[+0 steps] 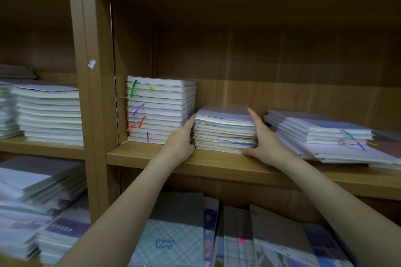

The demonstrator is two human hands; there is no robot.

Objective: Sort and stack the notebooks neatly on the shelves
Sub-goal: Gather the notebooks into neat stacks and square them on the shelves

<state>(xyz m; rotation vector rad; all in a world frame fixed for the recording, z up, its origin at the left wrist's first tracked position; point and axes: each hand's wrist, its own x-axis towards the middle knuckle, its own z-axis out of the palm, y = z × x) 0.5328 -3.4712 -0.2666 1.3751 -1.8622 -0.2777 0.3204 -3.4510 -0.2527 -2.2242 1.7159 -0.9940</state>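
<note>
Forearms reach up from the bottom of the view, over loose notebooks (171,238) lying on the lower shelf, one cover reading "Dream Land". On the middle shelf (217,163) sits a short stack of notebooks (225,130), flanked by both hands. Left hand (181,140) lies against the stack's left edge, thumb up along the spiral side, the other fingers tucked behind and not visible. Right hand (263,138) presses flat against the right edge, fingers straight and pointing back, thumb resting on the shelf at the front corner. Neither hand curls round the stack; the hold appears intended to square its edges or slide it sideways. Touching it on the left stands a taller stack (160,110) with coloured ribbon markers, already square. To the right, apart from the held stack, a slumped pile (325,134) fans forward and appears not yet sorted.
</note>
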